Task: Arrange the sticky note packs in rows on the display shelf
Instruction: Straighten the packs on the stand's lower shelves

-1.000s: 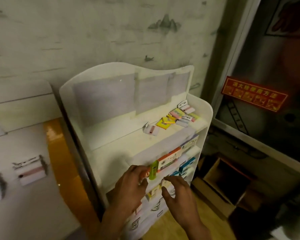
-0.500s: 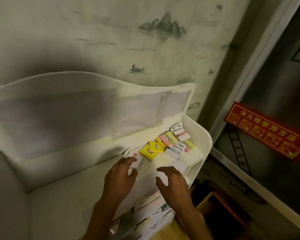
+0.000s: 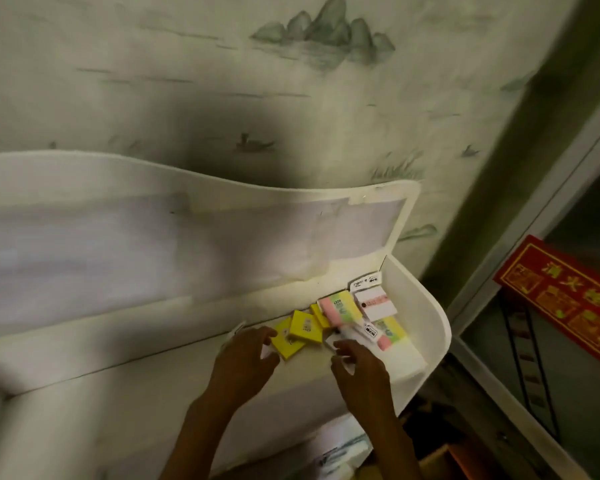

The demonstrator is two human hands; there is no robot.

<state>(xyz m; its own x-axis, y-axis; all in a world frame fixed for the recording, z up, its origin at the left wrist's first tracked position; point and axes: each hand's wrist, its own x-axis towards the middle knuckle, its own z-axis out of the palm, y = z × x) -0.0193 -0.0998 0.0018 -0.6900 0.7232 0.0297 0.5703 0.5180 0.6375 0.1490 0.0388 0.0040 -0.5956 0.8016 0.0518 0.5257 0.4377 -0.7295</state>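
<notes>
The sticky note packs lie in a loose heap at the right end of the display shelf [image 3: 125, 393], on its top tier, bunched against the curved right side wall. Both hands hover at the near edge of that heap, so the packs lie just ahead and slightly right of the fingers.

The left hand [image 3: 245, 358] is spread with relaxed fingers, its tips at the near-left yellow pack [image 3: 286, 342], which sits tilted, one corner pointing towards the hand. A second yellow pack [image 3: 306, 328] overlaps it just beyond.

The right hand [image 3: 359, 367] has its fingers loosely bent over a small white pack at the heap's near edge; whether it pinches that pack or only touches it, I cannot tell.

The pink and green pack [image 3: 338, 310] lies with its long axis running from far-left to near-right, askew to the shelf's back edge. The white pack [image 3: 374, 304] in the far right corner is nearer the right hand.
</notes>
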